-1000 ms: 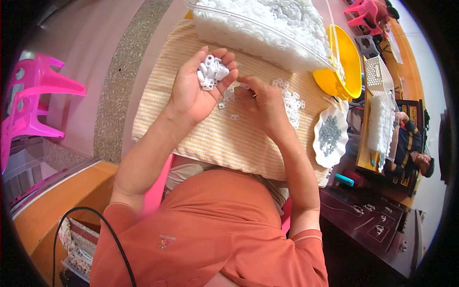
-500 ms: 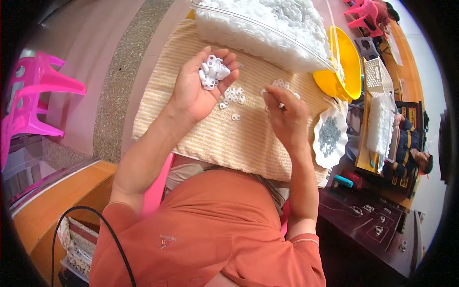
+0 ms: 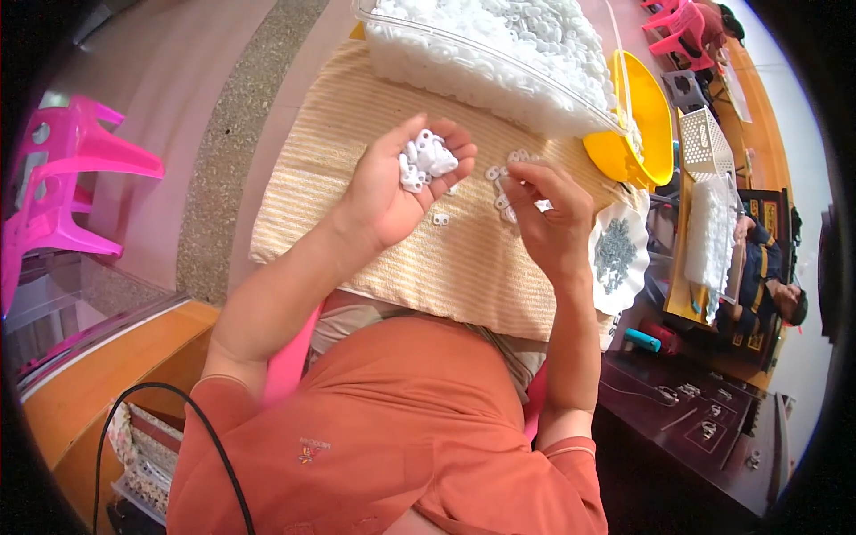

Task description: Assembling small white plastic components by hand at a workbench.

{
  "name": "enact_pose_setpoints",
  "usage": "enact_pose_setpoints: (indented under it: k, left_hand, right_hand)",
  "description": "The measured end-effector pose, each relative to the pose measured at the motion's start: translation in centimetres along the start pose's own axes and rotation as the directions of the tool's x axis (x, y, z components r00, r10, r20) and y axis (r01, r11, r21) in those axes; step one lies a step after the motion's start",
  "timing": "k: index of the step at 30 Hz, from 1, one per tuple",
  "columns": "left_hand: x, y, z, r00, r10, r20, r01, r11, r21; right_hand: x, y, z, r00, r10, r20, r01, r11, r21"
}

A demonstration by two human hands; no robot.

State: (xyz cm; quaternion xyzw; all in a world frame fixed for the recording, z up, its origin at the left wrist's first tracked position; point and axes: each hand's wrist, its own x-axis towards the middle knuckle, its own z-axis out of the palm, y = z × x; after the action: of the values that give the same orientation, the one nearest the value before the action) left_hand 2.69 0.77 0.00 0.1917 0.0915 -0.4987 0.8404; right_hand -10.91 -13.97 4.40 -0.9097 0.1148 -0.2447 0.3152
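My left hand (image 3: 383, 192) is cupped palm up around a heap of small white plastic two-hole pieces (image 3: 426, 162). Just right of it, over the cloth, hovers my right hand (image 3: 557, 223), its fingers bent with thumb and forefinger apart; I see nothing between them. Beside and partly beneath those fingertips lies a cluster of the same white pieces (image 3: 493, 173), some hidden by the hand. One loose piece (image 3: 440, 219) rests on the striped yellow cloth (image 3: 419, 276) below my left hand, and others behind that hand are mostly covered.
A clear bin (image 3: 490, 98) full of white pieces stands at the far side, with a yellow basin (image 3: 655, 116) to its right. A white scalloped dish (image 3: 629, 290) holds small grey bits. A pink stool (image 3: 80, 178) stands left; a person (image 3: 762, 267) sits at another table right.
My left hand has moved right and slightly nearer with its heap, now covering the small group of loose pieces. My right hand has shifted a little right, its thumb and forefinger now apart.
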Motion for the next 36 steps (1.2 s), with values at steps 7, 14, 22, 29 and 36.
enact_pose_setpoints:
  k: [7,14,22,29,36]
  left_hand:
    - [-0.2,-1.2,-0.6,0.993,-0.084,0.077,0.08,0.996,0.05]
    - [-0.3,-1.6,-0.4,0.993,-0.099,0.062,0.094,0.992,0.08]
    - [-0.3,-1.7,-0.4,0.992,-0.098,0.079,0.095,0.995,0.045]
    - [-0.3,-1.8,-0.3,0.991,-0.11,0.077,0.105,0.993,0.056]
    - [-0.4,-2.3,-0.6,0.992,-0.111,0.062,0.107,0.992,0.062]
  right_hand:
    - [0.5,-1.9,2.1,0.989,-0.079,0.125,0.084,0.996,-0.036]
    - [0.4,-1.5,2.2,0.987,-0.075,0.144,0.087,0.993,-0.079]
    - [-0.5,0.0,0.8,0.99,0.117,0.081,-0.132,0.967,0.219]
    - [-1.0,2.6,-0.9,0.987,0.155,0.049,-0.145,0.976,-0.164]
    - [-0.6,-1.4,0.5,0.99,0.05,0.135,-0.059,0.996,0.061]
